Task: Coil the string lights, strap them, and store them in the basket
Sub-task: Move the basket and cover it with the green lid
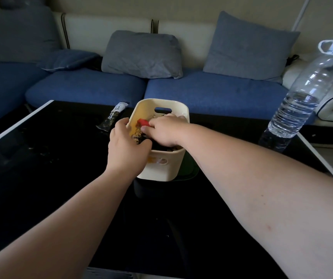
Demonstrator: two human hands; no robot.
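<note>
The string lights (139,137) lie as a dark coil inside the basket (166,106), with the red strap (143,122) on top. The left hand (124,143) grips the basket's left rim, fingers curled over it. The right hand (164,130) rests on the coil, its thumb just under the strap. I cannot tell whether its fingers pinch anything.
</note>
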